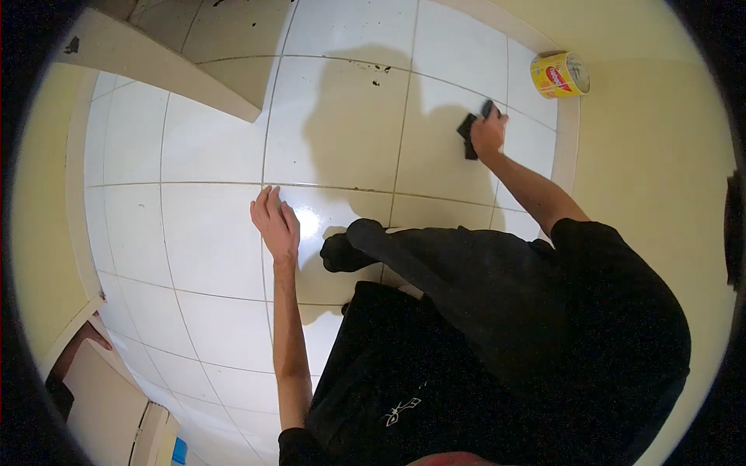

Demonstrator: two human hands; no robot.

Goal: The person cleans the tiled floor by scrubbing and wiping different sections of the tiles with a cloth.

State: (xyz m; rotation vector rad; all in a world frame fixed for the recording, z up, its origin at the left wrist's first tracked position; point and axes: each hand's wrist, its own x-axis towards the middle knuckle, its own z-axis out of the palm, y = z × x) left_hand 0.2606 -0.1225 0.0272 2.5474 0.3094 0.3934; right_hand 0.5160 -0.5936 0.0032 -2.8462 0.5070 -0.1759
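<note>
Near the right wall, my right hand is closed around a black brush-like object, which rests against the white tiled floor. A dark part of it shows beyond my fingers. On the left, my left hand lies on the tiles with its fingers stretched out and nothing in it. Small dark bits are on the floor above and between my hands.
A yellow and red tub lies at the base of the right wall. A pale wall end juts in from the upper left. My dark-clothed knee and foot are between my arms. A doorway shows at lower left.
</note>
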